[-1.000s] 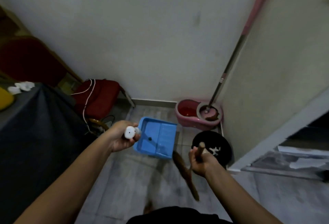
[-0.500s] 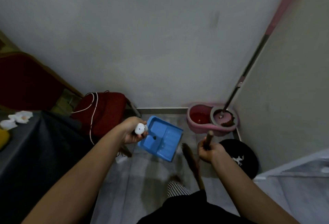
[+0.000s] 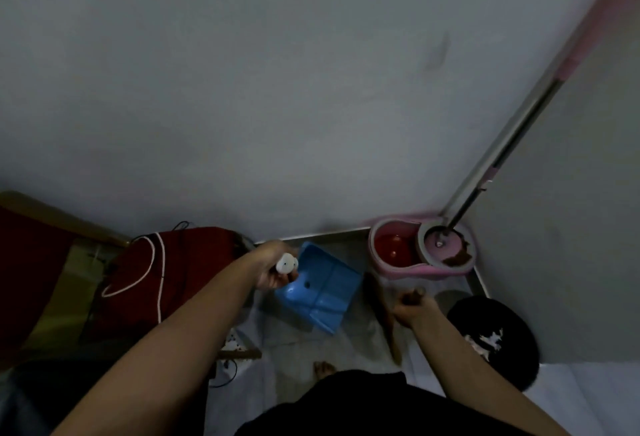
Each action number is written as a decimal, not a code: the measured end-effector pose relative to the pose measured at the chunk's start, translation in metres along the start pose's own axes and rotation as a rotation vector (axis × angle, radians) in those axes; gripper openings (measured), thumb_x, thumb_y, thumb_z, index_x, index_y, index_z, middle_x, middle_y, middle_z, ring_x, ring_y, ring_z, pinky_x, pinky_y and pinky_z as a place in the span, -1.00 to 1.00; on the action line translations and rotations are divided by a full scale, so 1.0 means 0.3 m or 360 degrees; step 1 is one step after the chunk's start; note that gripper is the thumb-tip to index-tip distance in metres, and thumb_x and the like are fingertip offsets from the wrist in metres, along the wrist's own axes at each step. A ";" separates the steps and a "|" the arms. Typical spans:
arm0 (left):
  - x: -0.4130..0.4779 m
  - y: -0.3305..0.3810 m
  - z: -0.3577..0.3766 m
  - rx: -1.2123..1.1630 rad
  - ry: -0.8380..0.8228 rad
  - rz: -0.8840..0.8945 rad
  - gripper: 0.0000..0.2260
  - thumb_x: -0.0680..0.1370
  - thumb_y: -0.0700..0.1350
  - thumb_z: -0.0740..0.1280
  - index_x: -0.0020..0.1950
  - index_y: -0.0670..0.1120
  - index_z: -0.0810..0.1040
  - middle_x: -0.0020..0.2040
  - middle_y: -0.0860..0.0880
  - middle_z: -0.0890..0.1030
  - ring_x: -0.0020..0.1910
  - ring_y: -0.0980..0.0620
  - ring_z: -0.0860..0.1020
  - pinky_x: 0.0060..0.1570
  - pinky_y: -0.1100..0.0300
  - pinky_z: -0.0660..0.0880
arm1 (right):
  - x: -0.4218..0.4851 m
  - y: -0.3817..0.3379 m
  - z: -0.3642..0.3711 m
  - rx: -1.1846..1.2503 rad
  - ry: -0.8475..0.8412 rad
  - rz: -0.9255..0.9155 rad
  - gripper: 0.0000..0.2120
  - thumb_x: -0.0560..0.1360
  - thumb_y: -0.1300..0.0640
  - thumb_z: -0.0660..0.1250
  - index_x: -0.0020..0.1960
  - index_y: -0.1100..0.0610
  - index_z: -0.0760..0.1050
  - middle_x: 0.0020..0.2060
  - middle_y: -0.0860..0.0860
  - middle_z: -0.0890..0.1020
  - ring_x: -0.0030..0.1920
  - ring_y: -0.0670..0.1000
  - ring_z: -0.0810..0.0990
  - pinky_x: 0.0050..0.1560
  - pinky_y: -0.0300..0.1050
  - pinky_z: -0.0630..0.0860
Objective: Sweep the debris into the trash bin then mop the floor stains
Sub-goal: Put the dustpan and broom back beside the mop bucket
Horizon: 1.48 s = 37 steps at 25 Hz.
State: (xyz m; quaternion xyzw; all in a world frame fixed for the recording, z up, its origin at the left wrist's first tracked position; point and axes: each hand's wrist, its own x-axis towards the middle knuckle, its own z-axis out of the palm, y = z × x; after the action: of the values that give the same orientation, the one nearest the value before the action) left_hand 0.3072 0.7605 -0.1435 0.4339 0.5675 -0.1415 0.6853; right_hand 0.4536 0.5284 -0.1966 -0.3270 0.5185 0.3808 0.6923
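**Dustpan and broom held over the corner floor**

Over the pale tiled floor [image 3: 298,342] in the room's corner, the left hand [image 3: 273,271] is closed around the white handle end [image 3: 286,263] of one blue plastic dustpan [image 3: 320,292], whose tray hangs tilted just right of that hand. The right hand [image 3: 410,309] grips the top of one brown broom [image 3: 381,314]; its dark bristles trail down to the left of the hand, between it and the dustpan. One round black trash bin [image 3: 498,335] with white scraps inside stands just right of the right forearm. Beyond both hands, one pink mop bucket [image 3: 422,250] sits against the wall, one mop pole [image 3: 502,144] rising from its spinner. One bare foot [image 3: 323,370] shows below. One red chair [image 3: 173,273] stands left.
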 end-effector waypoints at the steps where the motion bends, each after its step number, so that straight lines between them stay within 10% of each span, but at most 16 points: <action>1: 0.023 0.031 -0.001 0.0034 0.0021 -0.0010 -0.86 0.62 -0.13 0.18 -0.02 -0.20 0.43 -0.36 -0.16 0.52 -0.60 0.06 0.52 -0.65 0.42 0.33 | -0.001 -0.011 0.034 0.0007 -0.0030 0.0005 -0.87 0.24 0.32 0.11 -0.33 0.12 0.22 -0.48 0.04 0.37 -0.39 -0.04 0.29 -0.29 -0.27 0.31; 4: 0.132 0.127 0.008 0.0147 -0.0020 -0.0023 -0.90 0.61 -0.15 0.18 -0.01 -0.18 0.40 -0.27 -0.16 0.47 -0.57 0.03 0.51 -0.65 0.42 0.32 | 0.058 -0.041 0.071 0.0102 -0.0038 -0.0016 -0.68 0.60 0.26 0.08 -0.33 0.15 0.24 -0.63 0.10 0.40 -0.39 -0.04 0.32 -0.32 -0.23 0.41; 10: 0.326 0.311 0.037 0.0139 -0.0141 -0.0225 -0.82 0.61 -0.18 0.15 -0.15 -0.25 0.35 -0.29 -0.17 0.40 -0.38 0.00 0.41 -0.70 0.35 0.40 | 0.116 0.001 0.149 -0.0006 0.0082 0.0018 -0.71 0.62 0.25 0.11 -0.27 0.26 0.33 -0.72 0.13 0.40 -0.77 -0.02 0.40 -0.74 -0.35 0.35; 24: 0.763 0.730 -0.008 0.0662 -0.0538 -0.0519 -0.79 0.62 -0.10 0.20 -0.08 -0.24 0.43 -0.26 -0.17 0.48 -0.35 -0.03 0.51 -0.65 0.28 0.47 | 0.280 0.309 0.731 -0.0039 0.0359 -0.0157 -0.78 0.61 0.36 0.05 -0.09 0.12 0.37 -0.49 0.11 0.31 -0.77 -0.05 0.26 -0.67 -0.36 0.33; 28: 0.827 0.784 -0.013 0.0747 -0.0534 -0.0433 -0.85 0.60 -0.12 0.23 -0.08 -0.17 0.48 -0.28 -0.15 0.50 -0.40 -0.03 0.54 -0.59 0.29 0.50 | 0.249 0.370 0.828 0.0076 0.0188 0.0042 -0.77 0.64 0.30 0.08 -0.18 0.28 0.31 -0.61 0.13 0.38 -0.48 0.04 0.38 -0.61 -0.18 0.49; 37: 0.861 0.909 -0.070 0.0711 -0.0624 -0.0232 -0.67 0.61 -0.03 0.23 0.32 -0.16 0.44 0.01 -0.23 0.56 -0.10 -0.10 0.53 0.16 -0.05 0.44 | 0.242 0.240 0.984 0.0146 -0.0010 0.0098 -0.79 0.55 0.39 0.20 -0.22 0.36 0.53 -0.44 0.24 0.60 -0.32 0.09 0.61 -0.56 -0.15 0.56</action>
State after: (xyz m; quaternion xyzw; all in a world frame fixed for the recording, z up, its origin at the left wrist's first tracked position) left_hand 0.5622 1.0126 -0.2573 0.4964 0.4089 -0.3926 0.6574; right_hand 0.5421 0.8280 -0.1977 -0.2777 0.5430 0.3787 0.6961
